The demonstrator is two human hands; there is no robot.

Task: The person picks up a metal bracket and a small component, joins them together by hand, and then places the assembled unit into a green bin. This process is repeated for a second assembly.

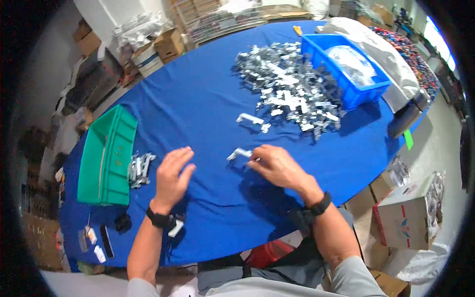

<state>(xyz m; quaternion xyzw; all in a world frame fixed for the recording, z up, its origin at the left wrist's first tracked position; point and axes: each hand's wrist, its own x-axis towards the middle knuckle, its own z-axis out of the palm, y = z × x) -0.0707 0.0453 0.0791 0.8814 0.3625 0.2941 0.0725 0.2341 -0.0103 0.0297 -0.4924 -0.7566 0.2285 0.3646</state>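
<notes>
My right hand (276, 165) pinches one end of a small white-and-grey plastic part (239, 153) just above the blue cloth. Its exact kind I cannot make out. My left hand (172, 174) hovers to the left, thumb and fingers apart, with nothing in it. A similar loose part (253, 120) lies alone farther up the cloth. Beyond it spreads a large heap of such grey and white parts (292, 94). Left of my left hand, a small stack of these parts (140, 169) rests against a green crate (108, 158).
A blue crate (346, 69) holding a clear plastic bag stands behind the heap. At the table's right edge lies a dark cylindrical object (409, 115). Small items, including a black strip (106, 241), sit at the front left. A cardboard box (408, 213) stands on the floor at right.
</notes>
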